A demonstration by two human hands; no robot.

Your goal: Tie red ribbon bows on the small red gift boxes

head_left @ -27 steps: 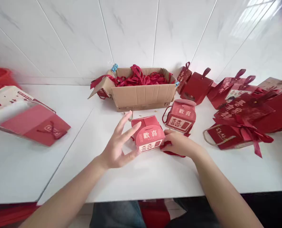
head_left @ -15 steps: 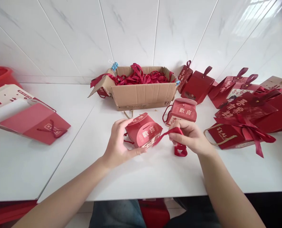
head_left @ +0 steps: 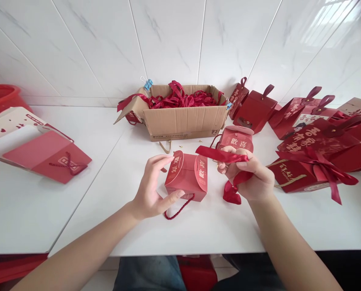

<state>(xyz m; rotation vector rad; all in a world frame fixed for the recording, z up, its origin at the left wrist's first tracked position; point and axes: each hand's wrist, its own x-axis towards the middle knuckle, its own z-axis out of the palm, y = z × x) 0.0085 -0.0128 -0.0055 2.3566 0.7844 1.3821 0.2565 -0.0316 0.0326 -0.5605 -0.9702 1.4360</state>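
Observation:
A small red gift box (head_left: 187, 173) with rounded flaps and white characters sits on the table, its red cord handle (head_left: 180, 210) drooping toward me. My left hand (head_left: 154, 188) curves around the box's left side, thumb and fingers apart, close to or lightly touching its edges. Pinched in my right hand (head_left: 249, 171) is a red satin ribbon (head_left: 221, 154), one end pointing left above the table. Its lower part hangs in a loop beneath the hand. Just behind that hand stands another similar gift box (head_left: 236, 139), partly covered by my fingers.
A cardboard box (head_left: 183, 121) full of red ribbons stands at the back by the tiled wall. Several red gift bags (head_left: 255, 111) crowd the right, with a bow-tied box (head_left: 296, 173) nearer. An open red bag (head_left: 49, 155) lies left, beside a red basket (head_left: 4, 99).
The gift box by my left hand has turned, so its cord handle faces me. My left fingers have loosened around it. My right hand has turned and brought the ribbon end higher.

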